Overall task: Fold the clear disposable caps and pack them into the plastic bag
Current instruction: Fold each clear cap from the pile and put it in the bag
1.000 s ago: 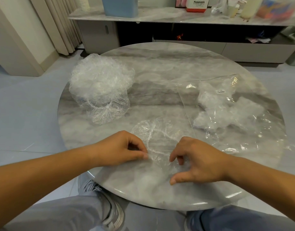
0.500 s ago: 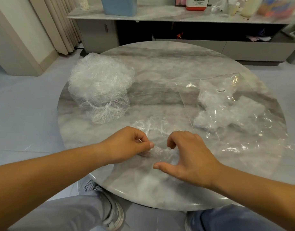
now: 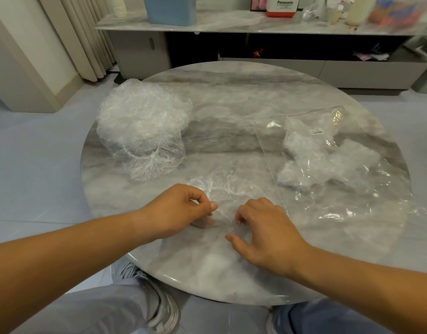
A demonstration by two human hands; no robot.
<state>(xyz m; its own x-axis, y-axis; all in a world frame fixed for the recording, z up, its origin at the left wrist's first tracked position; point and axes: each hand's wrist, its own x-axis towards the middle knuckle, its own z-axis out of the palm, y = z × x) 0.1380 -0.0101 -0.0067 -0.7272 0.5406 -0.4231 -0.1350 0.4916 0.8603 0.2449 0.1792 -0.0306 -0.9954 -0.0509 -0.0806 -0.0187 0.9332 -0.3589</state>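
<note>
A single clear cap [image 3: 225, 189] lies crumpled on the round marble table [image 3: 243, 112], just beyond my hands. My left hand [image 3: 181, 210] pinches its near left edge between thumb and fingers. My right hand [image 3: 263, 232] has curled fingertips on the cap's near right edge, thumb spread low. A tall heap of unfolded clear caps [image 3: 142, 126] stands at the left of the table. At the right lies the flat clear plastic bag [image 3: 352, 196] with several folded caps [image 3: 321, 157] inside.
A low marble-topped cabinet [image 3: 255, 22] runs behind the table, holding a blue bin [image 3: 170, 9] and bottles. Curtains [image 3: 79, 37] hang at the far left. My knees and grey shoes [image 3: 157, 302] sit under the table's near edge.
Both hands drew closer together and gathered the cap's near edge; the cap now lies more bunched and narrower than a second ago.
</note>
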